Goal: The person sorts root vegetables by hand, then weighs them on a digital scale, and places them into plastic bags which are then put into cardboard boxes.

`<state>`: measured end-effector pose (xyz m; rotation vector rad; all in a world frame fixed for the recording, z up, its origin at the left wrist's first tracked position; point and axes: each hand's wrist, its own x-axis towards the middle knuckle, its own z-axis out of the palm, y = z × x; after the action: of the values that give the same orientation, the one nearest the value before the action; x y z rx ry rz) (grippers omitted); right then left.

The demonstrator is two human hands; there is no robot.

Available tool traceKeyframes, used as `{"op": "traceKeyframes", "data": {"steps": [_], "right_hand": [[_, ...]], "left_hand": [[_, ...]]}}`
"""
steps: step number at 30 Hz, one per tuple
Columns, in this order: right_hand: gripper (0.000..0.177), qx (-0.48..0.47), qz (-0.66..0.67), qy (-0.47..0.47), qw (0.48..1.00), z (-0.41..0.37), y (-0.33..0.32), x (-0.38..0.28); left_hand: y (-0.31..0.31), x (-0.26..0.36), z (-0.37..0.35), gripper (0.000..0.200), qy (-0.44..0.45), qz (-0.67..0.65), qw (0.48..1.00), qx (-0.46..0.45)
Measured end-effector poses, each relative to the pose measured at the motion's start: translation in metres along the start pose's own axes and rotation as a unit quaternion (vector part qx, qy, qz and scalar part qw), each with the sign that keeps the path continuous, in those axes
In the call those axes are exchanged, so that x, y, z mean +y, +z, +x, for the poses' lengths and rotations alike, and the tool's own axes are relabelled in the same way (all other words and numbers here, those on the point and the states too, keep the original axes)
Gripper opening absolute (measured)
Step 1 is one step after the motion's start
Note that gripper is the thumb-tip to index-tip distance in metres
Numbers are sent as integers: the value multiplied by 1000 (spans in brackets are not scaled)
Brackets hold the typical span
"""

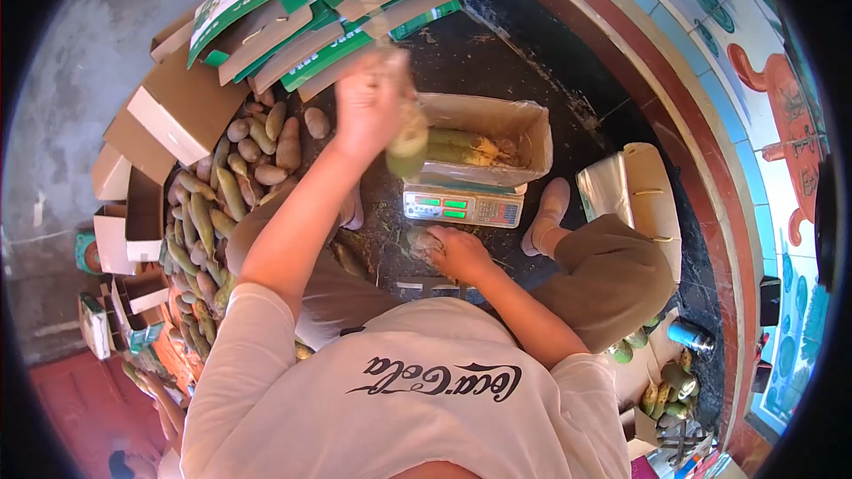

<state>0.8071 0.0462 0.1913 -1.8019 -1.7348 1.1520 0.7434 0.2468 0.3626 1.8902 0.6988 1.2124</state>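
My left hand (371, 111), blurred by motion, is closed round a green radish (408, 146) and holds it up by the near left corner of an open cardboard box (528, 115). More long green radishes (457, 146) with yellowish ends lie inside that box. The box sits on a digital scale (461, 206) with lit green displays. Lower down, my right hand (461, 255) has its fingers round a dull grey-brown vegetable (424, 244), partly hidden by the fingers, just in front of the scale.
A large heap of soil-covered radishes (200, 222) spreads along the left. Stacked green-and-white cartons (328, 35) and brown boxes (177, 106) stand behind it. On the right are a carton with clear plastic bags (608, 186) and a blue can-like container (690, 335). Another person's arm (164, 404) shows lower left.
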Motion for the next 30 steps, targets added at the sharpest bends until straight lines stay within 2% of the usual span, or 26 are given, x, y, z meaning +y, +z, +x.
{"op": "traceKeyframes", "data": {"steps": [1, 2, 3, 4, 5, 6, 9, 12, 15, 17, 18, 21, 22, 23, 24, 25, 26, 27, 29, 30], "right_hand": [[44, -5, 1, 2, 1000, -1, -2, 1], [44, -9, 1, 3, 1000, -1, -4, 2], [44, -12, 0, 4, 1000, 0, -6, 3], [42, 9, 1, -12, 1000, 0, -6, 5], [41, 28, 3, -28, 999, -2, -2, 8], [40, 47, 4, -43, 998, -3, 1, 10], [46, -30, -25, 1, 999, -5, -3, 8], [49, -66, -2, 18, 998, -3, 7, 21], [54, -94, -12, 5, 996, 2, 28, 43], [43, -133, -61, -12, 989, 2, 29, 50], [38, -153, -87, -21, 984, 2, 27, 54], [22, -68, -93, 164, 980, 9, 16, 74], [21, 5, -97, 229, 968, 6, -5, 74], [22, 79, -102, 292, 948, 3, -30, 78], [29, 211, -6, 314, 926, 3, -37, 112], [36, 337, 91, 326, 878, 5, -42, 142], [41, 364, 331, 355, 795, 13, -58, 147], [47, 367, 550, 361, 658, 22, -73, 149], [53, 320, 642, 341, 607, 45, -89, 167], [57, 293, 685, 328, 581, 57, -95, 175]], "left_hand": [[17, -3, 6, 20, 40, 41, 997, -46], [39, -19, 11, 9, 143, 76, 983, -83], [60, -32, 15, 5, 283, 157, 939, -112], [77, -55, 14, 5, 366, 212, 884, -200], [101, -83, 2, 5, 345, 189, 887, -240], [112, -88, -5, 8, 302, 249, 863, -319], [147, -158, -32, 16, 190, 314, 832, -417], [151, -155, -55, 26, 45, 321, 858, -399], [126, -145, -55, 31, 27, 276, 865, -418], [90, -124, -43, 25, 2, 236, 910, -341], [67, -120, -37, 24, 1, 256, 931, -262], [-5, -131, -35, 22, -49, 294, 954, -12], [-35, -158, -44, 28, -115, 300, 946, 37], [-52, -187, -57, 34, -178, 301, 933, 87], [-52, -194, -62, 42, -357, 212, 902, 123], [-53, -197, -68, 50, -520, 114, 833, 152], [-54, -201, -75, 58, -662, 12, 729, 175], [-49, -208, -85, 63, -687, -28, 712, 143], [-31, -216, -96, 74, -726, -110, 674, 79], [-29, -218, -94, 74, -718, -199, 665, 61]]}}
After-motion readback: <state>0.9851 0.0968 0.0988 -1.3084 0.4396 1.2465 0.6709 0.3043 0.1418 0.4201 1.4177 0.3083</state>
